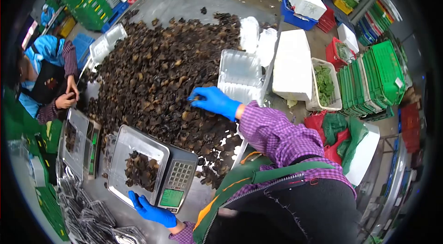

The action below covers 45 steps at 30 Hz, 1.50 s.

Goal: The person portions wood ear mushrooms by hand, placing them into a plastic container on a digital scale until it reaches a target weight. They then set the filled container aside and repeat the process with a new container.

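A wide heap of dark brown wood ear mushrooms [157,73] covers the metal table. At its right side my right hand [214,102], in a blue glove, has its fingers bent round a small brownish piece, apparently a mushroom. My left hand [150,210], also gloved in blue, lies at the near edge of the scale's pan, fingers stretched and holding nothing. A small clump of mushrooms [141,170] sits in a tray on the digital scale [179,175]. The scale's keypad and green display face me; I cannot read the digits.
Clear plastic trays [239,71] stand right of the heap, more trays [87,211] at the lower left. Across the table a co-worker [50,68] handles something near a second scale [76,135]. White foam boxes [292,62] and green crates [374,78] line the right side.
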Motion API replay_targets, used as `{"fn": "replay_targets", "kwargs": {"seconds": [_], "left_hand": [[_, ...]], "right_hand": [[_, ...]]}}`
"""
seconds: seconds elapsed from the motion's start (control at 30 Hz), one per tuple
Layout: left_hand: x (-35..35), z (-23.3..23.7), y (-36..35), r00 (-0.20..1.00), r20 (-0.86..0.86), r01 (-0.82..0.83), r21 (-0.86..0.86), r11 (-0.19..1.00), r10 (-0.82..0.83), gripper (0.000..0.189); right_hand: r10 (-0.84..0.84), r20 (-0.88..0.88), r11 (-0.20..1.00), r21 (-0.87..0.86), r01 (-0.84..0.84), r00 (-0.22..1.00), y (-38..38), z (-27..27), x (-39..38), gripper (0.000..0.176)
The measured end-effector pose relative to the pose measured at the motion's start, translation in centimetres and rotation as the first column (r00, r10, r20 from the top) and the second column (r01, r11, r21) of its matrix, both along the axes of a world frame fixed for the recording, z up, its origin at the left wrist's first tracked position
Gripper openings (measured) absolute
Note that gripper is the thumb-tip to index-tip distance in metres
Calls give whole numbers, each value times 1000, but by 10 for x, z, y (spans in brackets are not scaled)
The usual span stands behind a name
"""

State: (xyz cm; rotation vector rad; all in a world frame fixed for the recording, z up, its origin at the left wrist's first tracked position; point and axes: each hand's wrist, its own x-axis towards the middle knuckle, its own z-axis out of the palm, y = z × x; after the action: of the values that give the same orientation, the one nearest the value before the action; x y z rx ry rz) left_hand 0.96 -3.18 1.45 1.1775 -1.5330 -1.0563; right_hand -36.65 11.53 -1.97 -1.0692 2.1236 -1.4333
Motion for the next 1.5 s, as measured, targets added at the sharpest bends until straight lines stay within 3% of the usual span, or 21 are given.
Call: {"fn": "replay_targets", "kwargs": {"seconds": [0.13,0.23,0.3,0.4,0.43,0.5,0.53,0.57,0.63,0.7,0.73,0.8,0.9,0.93,1.07,1.2,1.27,1.33,1.37,1.4,1.5], "left_hand": [[-1,-12,30,997,46,58,47,997,-60,42],[-22,-10,62,994,-112,-8,104,995,20,41],[-36,34,92,881,473,32,-79,996,9,34],[-51,13,103,944,319,-39,-147,988,85,31],[-60,5,106,984,136,-96,-112,989,111,32],[-55,-28,100,998,58,-8,2,1000,8,39],[-69,-18,112,1000,18,-1,-45,999,2,37],[-82,-5,125,997,3,-78,15,997,78,34],[-81,-8,136,992,16,-127,-5,992,127,31],[-78,-11,154,971,42,-234,6,972,234,29],[-70,-21,163,966,11,-259,34,965,259,28],[-58,-30,184,937,20,-348,83,934,348,28],[-48,-35,202,917,-9,-395,116,912,398,27],[-45,-37,207,914,-27,-399,119,909,405,27],[-26,-33,205,872,-61,-475,141,869,486,27],[-1,-29,193,850,-93,-510,108,853,519,26],[17,-35,190,844,-92,-517,126,847,529,29],[31,-39,187,844,-92,-514,146,845,529,31],[37,-41,185,839,-103,-515,165,841,534,31],[43,-42,184,835,-116,-514,184,838,538,31],[55,-43,175,808,-164,-525,234,818,566,28]], "right_hand": [[-282,315,940,-97,326,906,85,-3,-42,23],[-500,189,853,-60,518,845,138,-13,-99,20],[-605,185,772,-104,627,775,166,-32,-149,17],[-719,-28,687,-180,704,694,203,-57,-237,16],[-752,-184,657,-123,744,633,213,-57,-261,16],[-719,-384,686,-258,680,579,240,-91,-338,21],[-580,-632,730,-123,672,514,258,-124,-384,32],[-310,-742,676,268,686,595,261,-119,-405,39],[-506,-431,775,154,613,747,249,-95,-422,49],[-595,-359,774,-13,633,719,234,-109,-445,42],[-628,-192,774,-59,630,754,216,-105,-435,36],[-574,-265,808,-33,588,775,177,-83,-399,25],[-391,-15,920,-28,391,920,121,-88,-377,23],[-204,76,927,-305,218,976,101,-99,-369,22],[48,96,987,-158,-33,994,24,-29,-242,20],[289,-86,956,86,-282,953,-22,0,-137,20],[370,109,925,50,-377,922,-37,1,-87,25],[496,-29,861,142,-488,868,-50,4,-43,25],[580,-120,814,61,-578,805,-56,-7,-25,27],[618,-79,781,172,-600,782,-60,-24,-15,40],[669,-401,739,446,-505,626,-57,-39,31,57]]}}
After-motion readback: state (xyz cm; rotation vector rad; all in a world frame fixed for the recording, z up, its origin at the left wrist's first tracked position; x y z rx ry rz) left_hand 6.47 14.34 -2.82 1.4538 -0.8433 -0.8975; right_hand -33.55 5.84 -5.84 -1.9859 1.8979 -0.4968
